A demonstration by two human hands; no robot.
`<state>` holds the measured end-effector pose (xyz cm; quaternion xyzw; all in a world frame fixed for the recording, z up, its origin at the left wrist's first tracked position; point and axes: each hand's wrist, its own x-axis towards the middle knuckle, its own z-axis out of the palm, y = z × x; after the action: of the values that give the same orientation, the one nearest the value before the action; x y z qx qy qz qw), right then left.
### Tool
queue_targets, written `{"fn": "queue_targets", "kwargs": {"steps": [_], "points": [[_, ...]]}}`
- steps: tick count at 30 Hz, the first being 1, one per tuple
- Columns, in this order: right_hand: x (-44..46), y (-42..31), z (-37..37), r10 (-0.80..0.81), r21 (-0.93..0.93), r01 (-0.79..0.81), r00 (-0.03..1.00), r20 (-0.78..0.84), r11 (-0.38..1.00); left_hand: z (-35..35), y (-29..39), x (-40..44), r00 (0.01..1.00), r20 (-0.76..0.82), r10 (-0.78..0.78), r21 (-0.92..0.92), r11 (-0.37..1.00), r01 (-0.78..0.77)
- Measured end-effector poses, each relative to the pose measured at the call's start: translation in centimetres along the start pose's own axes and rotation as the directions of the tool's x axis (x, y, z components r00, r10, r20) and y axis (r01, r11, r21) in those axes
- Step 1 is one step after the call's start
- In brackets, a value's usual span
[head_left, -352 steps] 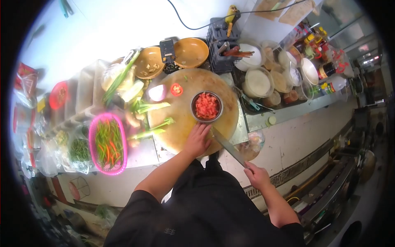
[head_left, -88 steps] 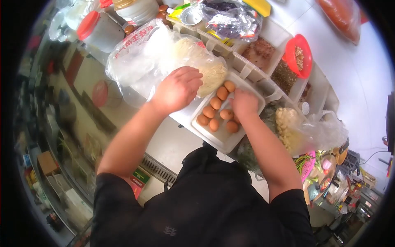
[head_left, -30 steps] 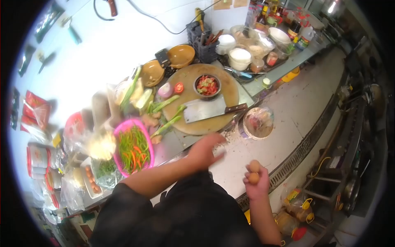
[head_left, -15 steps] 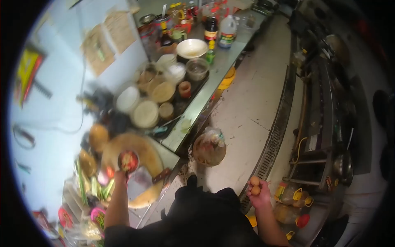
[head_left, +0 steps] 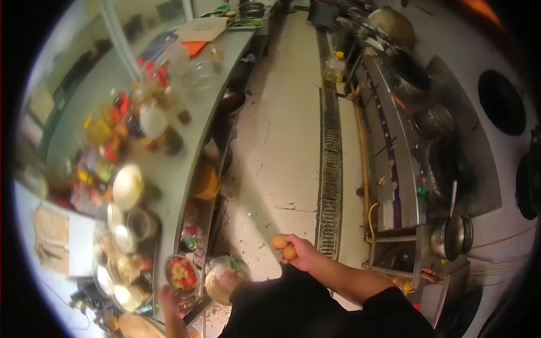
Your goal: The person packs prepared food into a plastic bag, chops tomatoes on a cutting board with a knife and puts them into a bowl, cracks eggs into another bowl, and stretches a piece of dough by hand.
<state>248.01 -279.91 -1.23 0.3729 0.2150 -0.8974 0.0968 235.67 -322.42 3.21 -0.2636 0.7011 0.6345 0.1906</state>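
Note:
Two brown eggs are held in my right hand, in front of my body above the floor. At the lower left, my left hand grips the near rim of a metal bowl containing chopped red tomato and pale green pieces. The bowl hangs beside the counter's edge, next to a waste bucket on the floor. Part of the round cutting board shows at the bottom left.
Bottles, white bowls and seasoning tubs crowd the left counter. A floor drain runs along the aisle. The stove range on the right bears pots and woks. A yellow-capped oil bottle stands further ahead.
The view has turned right, from the cutting board toward the aisle. My left hand took hold of the tomato bowl and lifted it off the board. The eggs remain in my right hand.

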Motion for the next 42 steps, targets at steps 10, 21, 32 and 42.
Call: {"fn": "queue_targets", "kwargs": {"steps": [10,21,32,42], "points": [[6.6,-27.2,-4.8,-0.329,-0.118,0.318,0.94,-0.092,0.941,37.6,14.5,13.0,0.962,0.27,0.043,0.09,0.994,-0.07],[15.8,-53.5,-11.8,-0.217,0.255,0.335,0.891,-0.399,0.907,81.9,31.7,41.3,0.953,0.274,0.133,-0.248,0.967,-0.064],[36.4,-84.5,-5.0,-0.004,-0.098,-0.01,0.99,-0.139,0.995,94.6,42.6,60.0,0.991,0.002,0.137,-0.59,0.8,-0.11],[50.3,-101.4,7.2,0.181,-0.416,-0.151,0.983,0.034,0.897,88.7,23.3,47.8,0.969,-0.099,-0.224,-0.2,0.959,0.201]]}}
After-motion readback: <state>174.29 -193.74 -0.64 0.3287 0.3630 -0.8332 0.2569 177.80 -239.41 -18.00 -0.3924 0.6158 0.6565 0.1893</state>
